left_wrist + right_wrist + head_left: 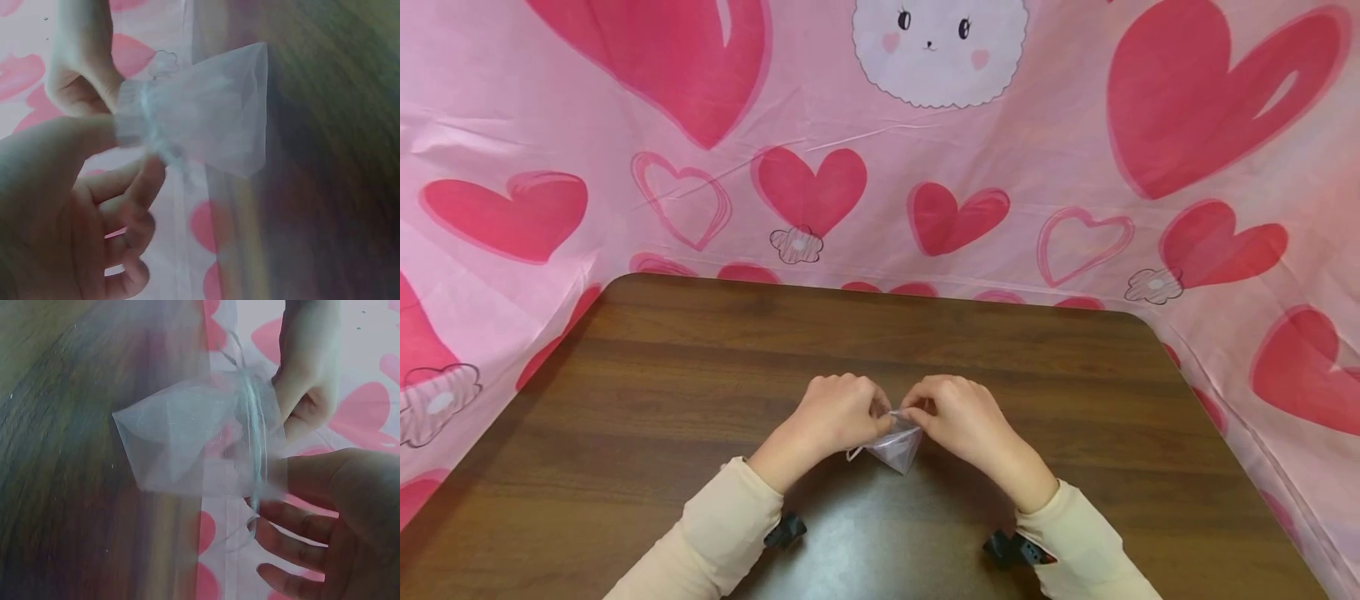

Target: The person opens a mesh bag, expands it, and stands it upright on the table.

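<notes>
- We see two hands meeting over the middle of a dark wooden table (700,375), near its front edge.
- The left hand (838,414) comes in from the lower left, wrist bent inward, knuckles up and fingers curled.
- The right hand (958,417) mirrors it from the lower right, fingers curled toward the left hand.
- Between them hangs a small sheer pouch (895,446), its gathered neck up at the fingertips and its body pointing down toward us, just above the table.
- In the left wrist view, the left thumb and fingers pinch the gathered neck of the pouch (206,125); the lower fingers curl loosely beneath.
- In the right wrist view, the right hand (325,512) pinches the same neck from the other side, where a thin drawstring (253,425) circles the pouch (181,444).
- Both forearms wear cream sleeves (730,525), with a black wrist mount (1011,547) showing under each.
- A pink cloth (1075,167) with red hearts and a white cartoon face drapes behind and around the table.
</notes>
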`<state>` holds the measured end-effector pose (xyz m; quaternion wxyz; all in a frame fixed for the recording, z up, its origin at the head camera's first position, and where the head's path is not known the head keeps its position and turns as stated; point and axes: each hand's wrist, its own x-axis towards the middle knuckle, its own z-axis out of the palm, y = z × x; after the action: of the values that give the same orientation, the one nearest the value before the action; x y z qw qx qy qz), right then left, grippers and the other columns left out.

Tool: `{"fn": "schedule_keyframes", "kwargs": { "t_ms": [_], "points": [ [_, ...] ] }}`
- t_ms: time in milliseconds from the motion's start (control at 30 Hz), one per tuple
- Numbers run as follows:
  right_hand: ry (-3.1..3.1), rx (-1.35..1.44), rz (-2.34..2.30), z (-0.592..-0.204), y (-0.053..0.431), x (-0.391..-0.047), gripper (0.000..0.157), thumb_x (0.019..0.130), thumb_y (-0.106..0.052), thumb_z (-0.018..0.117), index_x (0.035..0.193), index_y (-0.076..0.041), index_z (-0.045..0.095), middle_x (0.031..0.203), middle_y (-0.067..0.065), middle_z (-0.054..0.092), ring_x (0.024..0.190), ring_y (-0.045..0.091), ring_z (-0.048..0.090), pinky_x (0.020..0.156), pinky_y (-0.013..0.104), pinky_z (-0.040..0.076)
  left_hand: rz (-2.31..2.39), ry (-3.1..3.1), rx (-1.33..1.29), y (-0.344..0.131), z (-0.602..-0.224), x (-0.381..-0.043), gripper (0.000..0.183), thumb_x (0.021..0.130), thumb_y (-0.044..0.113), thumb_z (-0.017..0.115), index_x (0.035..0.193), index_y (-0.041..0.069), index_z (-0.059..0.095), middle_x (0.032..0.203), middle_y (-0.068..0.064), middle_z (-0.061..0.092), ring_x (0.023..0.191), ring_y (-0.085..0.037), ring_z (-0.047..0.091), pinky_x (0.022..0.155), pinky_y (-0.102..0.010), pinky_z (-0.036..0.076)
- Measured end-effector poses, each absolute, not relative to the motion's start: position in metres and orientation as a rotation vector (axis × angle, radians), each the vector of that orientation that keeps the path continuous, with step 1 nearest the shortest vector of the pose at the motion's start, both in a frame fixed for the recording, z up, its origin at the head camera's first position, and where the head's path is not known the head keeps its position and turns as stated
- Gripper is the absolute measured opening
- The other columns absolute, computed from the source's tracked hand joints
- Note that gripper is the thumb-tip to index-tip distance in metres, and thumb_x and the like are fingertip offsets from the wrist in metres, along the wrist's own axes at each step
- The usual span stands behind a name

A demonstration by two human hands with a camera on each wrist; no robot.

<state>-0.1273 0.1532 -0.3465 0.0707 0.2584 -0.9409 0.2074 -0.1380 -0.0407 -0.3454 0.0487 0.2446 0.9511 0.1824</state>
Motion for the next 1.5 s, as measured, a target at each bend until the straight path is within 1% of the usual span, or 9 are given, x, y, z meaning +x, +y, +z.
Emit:
{"fn": "schedule_keyframes", "kwargs": {
  "t_ms": [133,267,367,567,667,933,1300,1400,1500],
  "points": [
    [-2.885,0.668,0.601,-0.346,0.147,-0.125,0.015,0.080,-0.028,0.084,0.090,-0.021,0.076,0.072,-0.013,0.059,0.064,0.004,0.054,0.057,0.028,0.045,0.605,2.958,0.696,-0.038,-0.349,-0.138,0.011,0.088,0.029,0.071,0.092,0.024,0.080,0.066,0.015,0.063,0.056,-0.006,0.051,0.053,-0.032,0.043],
    [-2.978,0.533,0.591,-0.345,0.143,-0.123,0.026,0.079,-0.033,0.084,0.098,-0.018,0.075,0.077,-0.009,0.064,0.066,0.007,0.057,0.056,0.031,0.046,0.698,2.995,0.618,-0.037,-0.351,-0.137,0.010,0.088,0.024,0.071,0.092,0.021,0.079,0.059,0.014,0.057,0.052,-0.008,0.048,0.047,-0.030,0.039],
    [-3.044,0.465,0.571,-0.345,0.142,-0.123,0.029,0.080,-0.035,0.083,0.101,-0.016,0.074,0.077,-0.007,0.065,0.065,0.010,0.057,0.055,0.033,0.045,0.729,3.029,0.549,-0.037,-0.353,-0.136,0.010,0.088,0.024,0.069,0.091,0.022,0.079,0.056,0.015,0.052,0.050,-0.010,0.047,0.045,-0.030,0.037],
    [-3.087,0.453,0.499,-0.345,0.140,-0.123,0.014,0.083,-0.026,0.080,0.091,-0.016,0.075,0.062,-0.008,0.054,0.055,0.013,0.047,0.050,0.033,0.039,0.732,3.068,0.438,-0.041,-0.354,-0.135,0.007,0.086,0.027,0.069,0.087,0.025,0.076,0.059,0.015,0.054,0.053,-0.012,0.050,0.048,-0.032,0.038],
    [-3.089,0.437,0.492,-0.343,0.141,-0.124,0.009,0.083,-0.023,0.079,0.087,-0.016,0.076,0.061,-0.008,0.053,0.055,0.015,0.046,0.049,0.033,0.038,0.725,3.046,0.423,-0.045,-0.354,-0.136,0.006,0.086,0.026,0.070,0.084,0.027,0.076,0.060,0.013,0.055,0.055,-0.013,0.051,0.050,-0.033,0.038],
    [-3.104,0.443,0.537,-0.338,0.145,-0.129,0.005,0.082,-0.021,0.078,0.086,-0.018,0.076,0.064,-0.011,0.058,0.058,0.011,0.050,0.052,0.033,0.041,0.686,2.992,0.410,-0.052,-0.348,-0.140,0.009,0.084,0.023,0.073,0.081,0.030,0.076,0.065,0.012,0.060,0.061,-0.016,0.054,0.055,-0.036,0.040],
    [-3.137,0.425,0.584,-0.334,0.150,-0.130,0.005,0.080,-0.020,0.077,0.082,-0.018,0.073,0.064,-0.011,0.057,0.059,0.011,0.050,0.055,0.033,0.040,0.701,2.990,0.437,-0.049,-0.346,-0.140,0.012,0.081,0.019,0.074,0.082,0.031,0.076,0.067,0.016,0.062,0.063,-0.013,0.056,0.056,-0.036,0.041],
    [-3.125,0.433,0.566,-0.334,0.152,-0.131,0.006,0.082,-0.022,0.078,0.083,-0.018,0.074,0.065,-0.010,0.059,0.060,0.011,0.051,0.055,0.034,0.041,0.722,3.005,0.453,-0.048,-0.347,-0.140,0.010,0.082,0.020,0.075,0.083,0.030,0.076,0.068,0.016,0.062,0.063,-0.012,0.056,0.056,-0.035,0.040],
    [-3.094,0.441,0.554,-0.335,0.154,-0.132,0.010,0.084,-0.026,0.079,0.084,-0.017,0.076,0.068,-0.010,0.062,0.061,0.010,0.054,0.056,0.035,0.044,0.748,3.025,0.456,-0.048,-0.348,-0.140,0.004,0.084,0.027,0.075,0.085,0.031,0.077,0.069,0.018,0.062,0.065,-0.010,0.058,0.056,-0.035,0.041]
  ]
}}
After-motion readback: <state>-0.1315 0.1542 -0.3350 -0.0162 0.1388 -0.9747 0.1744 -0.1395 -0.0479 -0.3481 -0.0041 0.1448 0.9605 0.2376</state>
